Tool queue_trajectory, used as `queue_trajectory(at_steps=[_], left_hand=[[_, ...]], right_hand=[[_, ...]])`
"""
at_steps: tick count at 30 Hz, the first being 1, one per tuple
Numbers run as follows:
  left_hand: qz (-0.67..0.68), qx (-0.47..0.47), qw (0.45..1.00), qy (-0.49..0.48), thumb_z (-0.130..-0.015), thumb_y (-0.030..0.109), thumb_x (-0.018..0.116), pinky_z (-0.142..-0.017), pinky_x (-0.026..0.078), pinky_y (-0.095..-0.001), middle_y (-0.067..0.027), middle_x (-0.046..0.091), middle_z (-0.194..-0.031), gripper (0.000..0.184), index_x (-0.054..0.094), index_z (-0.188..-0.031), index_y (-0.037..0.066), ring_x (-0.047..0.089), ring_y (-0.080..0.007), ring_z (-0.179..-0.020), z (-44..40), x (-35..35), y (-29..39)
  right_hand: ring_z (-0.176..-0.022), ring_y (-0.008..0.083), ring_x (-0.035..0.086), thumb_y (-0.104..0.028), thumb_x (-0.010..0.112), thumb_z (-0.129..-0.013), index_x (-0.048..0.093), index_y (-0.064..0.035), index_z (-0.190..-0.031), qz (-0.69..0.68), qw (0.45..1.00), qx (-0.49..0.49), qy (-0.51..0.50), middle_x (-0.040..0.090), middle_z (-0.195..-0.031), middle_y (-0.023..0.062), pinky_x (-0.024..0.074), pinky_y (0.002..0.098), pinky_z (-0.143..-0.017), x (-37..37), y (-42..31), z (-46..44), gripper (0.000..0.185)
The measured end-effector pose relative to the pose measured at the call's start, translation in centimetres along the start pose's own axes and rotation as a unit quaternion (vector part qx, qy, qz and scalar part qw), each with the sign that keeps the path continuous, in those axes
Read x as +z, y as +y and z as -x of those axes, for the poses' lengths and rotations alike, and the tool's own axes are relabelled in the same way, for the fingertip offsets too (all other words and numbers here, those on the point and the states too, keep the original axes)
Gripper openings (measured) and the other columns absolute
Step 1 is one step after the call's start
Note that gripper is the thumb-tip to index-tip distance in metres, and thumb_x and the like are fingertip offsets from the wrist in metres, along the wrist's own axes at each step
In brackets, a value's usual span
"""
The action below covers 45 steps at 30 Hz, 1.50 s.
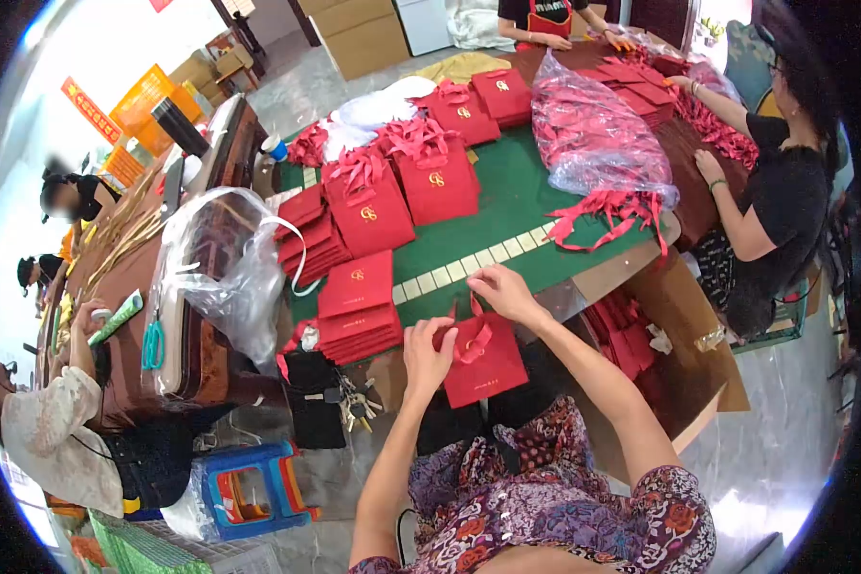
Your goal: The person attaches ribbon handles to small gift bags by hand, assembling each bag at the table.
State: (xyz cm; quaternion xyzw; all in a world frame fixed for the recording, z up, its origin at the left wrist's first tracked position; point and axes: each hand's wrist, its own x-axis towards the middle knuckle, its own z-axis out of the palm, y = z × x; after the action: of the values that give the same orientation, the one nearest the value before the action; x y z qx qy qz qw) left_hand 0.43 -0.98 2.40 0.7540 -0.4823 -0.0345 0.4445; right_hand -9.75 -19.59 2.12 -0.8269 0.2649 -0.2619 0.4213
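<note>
In front of my lap is a small red paper bag (486, 375), with a red ribbon (475, 346) looped at its top. My left hand (429, 356) is closed at the bag's upper left corner, its fingertips on the ribbon there. Above the bag, my right hand (507, 292) has thumb and finger pinched at the ribbon's upper end; the exact contact is small and partly hidden. Left of my hands lies a stack of flat red bags (354, 330) on the table edge.
Filled red bags (368, 212) stand on the green table (507, 206) beside a row of pale tiles (464, 269). A plastic sack of ribbons (598, 134) lies farther right. A co-worker (784, 191) sits at the right. Keys (359, 404) hang below the edge; an open carton (679, 344) stands right.
</note>
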Motion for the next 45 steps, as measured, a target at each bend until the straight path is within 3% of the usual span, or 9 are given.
queue_trajectory(at_steps=[8,12,20,22,31,36,39,40,45], left_hand=[[-0.105,-0.014,0.994,0.022,-0.088,0.02,0.07,-0.074,0.05,-0.0435,-0.0126,0.067,-0.084,0.019,0.066,-0.098,0.005,0.065,-0.0333,-0.081,-2.8,3.2,-2.6],[-0.085,-0.084,0.992,-0.039,-0.083,0.021,0.075,-0.068,0.052,-0.0459,-0.0148,0.068,-0.082,0.02,0.065,-0.09,0.004,0.067,-0.036,-0.078,-4.3,3.7,-2.8],[0.156,-0.168,0.973,0.022,-0.087,0.014,0.073,-0.067,0.054,-0.0317,-0.0094,0.073,-0.082,0.013,0.069,-0.094,0.003,0.07,-0.0186,-0.072,-3.7,4.9,-2.4],[0.313,-0.183,0.932,0.008,-0.089,0.011,0.072,-0.067,0.053,-0.0244,-0.006,0.073,-0.083,0.013,0.07,-0.097,0.0,0.066,-0.0089,-0.072,-3.8,5.3,-3.0],[0.386,-0.175,0.905,-0.037,-0.092,0.011,0.07,-0.071,0.052,-0.0223,-0.0035,0.071,-0.083,0.014,0.07,-0.098,-0.002,0.065,-0.0071,-0.076,-3.6,4.6,-3.4],[0.3,-0.144,0.942,-0.037,-0.095,0.012,0.065,-0.087,0.051,-0.0304,-0.0147,0.06,-0.125,0.055,0.038,-0.143,0.004,0.061,-0.0172,-0.106,-0.2,2.7,-3.5],[0.279,-0.134,0.937,-0.16,-0.089,0.01,0.072,-0.083,0.053,-0.0324,-0.0136,0.063,-0.119,0.066,0.034,-0.143,0.004,0.064,-0.0188,-0.1,2.5,1.2,-2.4],[0.303,-0.253,0.898,-0.196,-0.083,0.004,0.075,-0.076,0.055,-0.0337,-0.0125,0.065,-0.114,0.073,0.032,-0.142,0.005,0.067,-0.019,-0.089,1.9,-0.4,0.6],[0.311,-0.169,0.912,-0.209,-0.084,-0.004,0.069,-0.059,0.05,-0.0253,-0.0078,0.059,-0.108,0.073,0.029,-0.143,0.005,0.059,-0.011,-0.076,3.3,-0.9,-0.2]], right_hand=[[-0.076,0.0332,0.067,-0.044,0.078,-0.076,0.071,-0.0058,-0.074,0.125,0.99,0.057,0.005,0.068,-0.08,0.0152,0.0519,0.045,-0.066,0.5,0.8,-1.2,0.039],[-0.076,0.0343,0.067,-0.031,0.079,-0.076,0.069,-0.0047,-0.073,0.173,0.984,0.02,-0.027,0.069,-0.081,0.0147,0.0524,0.0461,-0.067,2.0,2.0,-1.0,0.029],[-0.074,0.0128,0.064,-0.013,0.069,-0.089,0.068,-0.0002,-0.096,-0.233,0.967,0.073,-0.075,0.068,-0.081,0.004,0.0519,0.0295,-0.068,1.3,1.7,0.2,0.015],[-0.074,0.01,0.062,-0.012,0.068,-0.091,0.067,0.0007,-0.096,-0.226,0.969,0.07,-0.076,0.067,-0.08,0.0017,0.0512,0.0276,-0.067,1.1,0.4,0.3,0.014],[-0.067,0.0056,0.056,-0.012,0.066,-0.092,0.066,0.0003,-0.095,-0.267,0.945,0.122,-0.144,0.062,-0.075,-0.001,0.0458,0.0235,-0.06,0.3,-0.1,-0.2,0.013],[-0.072,0.0047,0.054,-0.015,0.063,-0.096,0.066,-0.0037,-0.1,-0.273,0.95,0.149,-0.031,0.062,-0.084,-0.0045,0.0449,0.0218,-0.065,-1.0,1.4,-0.9,0.012],[-0.069,0.0042,0.052,-0.019,0.062,-0.097,0.065,-0.0047,-0.099,-0.298,0.934,0.195,0.003,0.062,-0.083,-0.0041,0.042,0.0206,-0.062,-1.9,1.0,-1.8,0.015],[-0.069,0.0044,0.053,-0.018,0.062,-0.097,0.065,-0.0043,-0.099,-0.283,0.939,0.194,-0.025,0.062,-0.082,-0.0033,0.0432,0.0213,-0.062,-2.0,1.5,-2.2,0.015],[-0.07,0.0055,0.056,-0.017,0.061,-0.097,0.065,-0.0027,-0.097,-0.252,0.955,0.142,0.063,0.064,-0.08,-0.0007,0.0469,0.0233,-0.065,0.1,4.8,-5.1,0.014]])
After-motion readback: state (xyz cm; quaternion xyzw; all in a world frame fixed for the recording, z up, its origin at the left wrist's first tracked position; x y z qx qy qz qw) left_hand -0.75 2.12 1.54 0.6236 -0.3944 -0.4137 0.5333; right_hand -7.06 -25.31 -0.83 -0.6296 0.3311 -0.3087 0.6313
